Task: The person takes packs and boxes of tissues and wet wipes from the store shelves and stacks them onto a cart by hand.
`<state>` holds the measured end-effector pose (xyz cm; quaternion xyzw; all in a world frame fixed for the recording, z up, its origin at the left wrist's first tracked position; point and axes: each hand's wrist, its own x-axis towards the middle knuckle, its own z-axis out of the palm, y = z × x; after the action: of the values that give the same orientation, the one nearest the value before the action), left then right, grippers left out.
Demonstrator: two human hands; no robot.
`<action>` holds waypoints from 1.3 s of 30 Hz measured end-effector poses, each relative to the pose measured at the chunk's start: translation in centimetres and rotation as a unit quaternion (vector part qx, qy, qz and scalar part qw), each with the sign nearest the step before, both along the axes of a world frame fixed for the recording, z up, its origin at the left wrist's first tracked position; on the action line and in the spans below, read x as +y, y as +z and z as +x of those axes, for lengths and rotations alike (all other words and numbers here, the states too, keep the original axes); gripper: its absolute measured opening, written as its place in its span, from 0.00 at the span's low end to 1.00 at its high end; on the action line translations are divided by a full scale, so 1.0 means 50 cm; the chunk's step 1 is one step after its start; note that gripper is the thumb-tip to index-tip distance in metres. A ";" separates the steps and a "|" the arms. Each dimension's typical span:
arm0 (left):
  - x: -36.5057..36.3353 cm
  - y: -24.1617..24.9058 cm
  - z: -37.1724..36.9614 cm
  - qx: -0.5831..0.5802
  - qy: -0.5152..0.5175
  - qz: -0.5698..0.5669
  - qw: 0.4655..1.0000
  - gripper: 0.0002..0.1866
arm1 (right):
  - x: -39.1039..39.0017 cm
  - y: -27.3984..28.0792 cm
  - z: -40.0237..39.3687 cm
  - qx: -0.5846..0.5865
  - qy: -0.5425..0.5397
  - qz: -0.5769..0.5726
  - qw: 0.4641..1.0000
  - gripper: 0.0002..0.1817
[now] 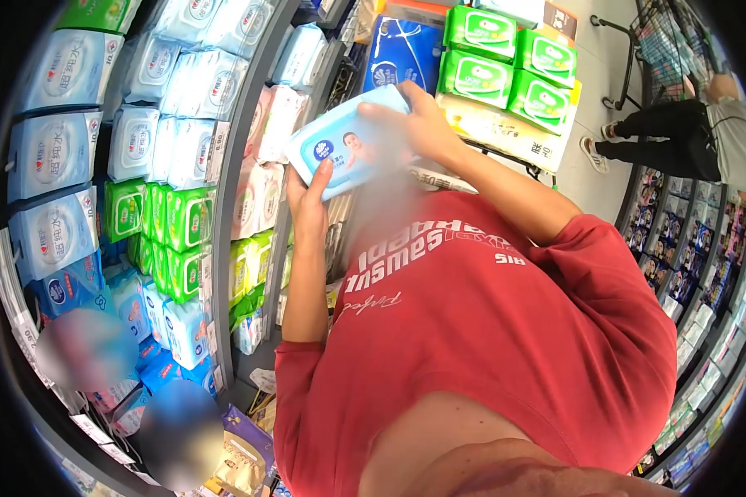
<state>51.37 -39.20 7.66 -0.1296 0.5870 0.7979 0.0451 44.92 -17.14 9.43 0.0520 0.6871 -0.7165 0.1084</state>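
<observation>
A light blue pack of baby wipes with a baby's picture and a dark blue round logo is held tilted in front of my chest. My left hand grips its lower left corner, thumb on the printed face and the other fingers mostly hidden behind. My right hand holds the upper right end; part of that hand and the pack's right side are blurred. Beyond the pack stand a dark blue package and stacked green packs.
Shelves on the left carry pale blue wipes packs, green packs and pink packs. A person in dark trousers stands by a shopping cart at upper right. More stocked shelves line the right side.
</observation>
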 end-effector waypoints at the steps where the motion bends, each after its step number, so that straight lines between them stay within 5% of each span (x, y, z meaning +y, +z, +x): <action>1: 0.011 -0.005 -0.012 -0.013 -0.003 0.010 1.000 0.30 | 0.009 -0.009 -0.019 0.003 0.000 0.048 0.999 0.38; 8: 0.100 -0.067 -0.135 0.024 -0.017 -0.009 1.000 0.24 | 0.081 0.062 -0.250 0.107 0.201 0.215 0.950 0.45; 10: 0.139 -0.060 -0.152 -0.027 -0.012 0.022 0.999 0.22 | 0.098 0.092 -0.320 0.011 0.212 0.248 0.945 0.53; 12: 0.177 -0.079 -0.162 -0.026 -0.030 0.085 0.996 0.21 | 0.110 0.060 -0.375 0.107 0.255 0.371 0.887 0.58; 16: 0.233 -0.122 -0.153 -0.102 -0.017 0.151 0.983 0.22 | 0.121 0.052 -0.400 0.084 0.353 0.369 0.856 0.50; 27: 0.240 -0.161 -0.141 -0.120 -0.041 0.029 0.992 0.27 | 0.148 -0.052 -0.437 0.115 0.371 0.280 0.878 0.40; 29: 0.240 -0.179 -0.138 -0.110 -0.046 0.010 0.993 0.29 | 0.145 -0.040 -0.403 0.165 0.299 0.403 0.849 0.39; 32: 0.241 -0.203 -0.140 -0.113 -0.052 0.008 0.992 0.29 | 0.126 -0.058 -0.388 0.224 0.229 0.426 0.846 0.39; 39: 0.241 -0.196 -0.130 -0.119 -0.024 0.009 0.993 0.25 | 0.106 -0.118 -0.355 0.222 0.228 0.498 0.807 0.39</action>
<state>44.86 -27.15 -2.12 -0.2091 0.5730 0.7808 0.1353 27.16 -11.84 3.54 -0.2195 0.9472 -0.2224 0.0720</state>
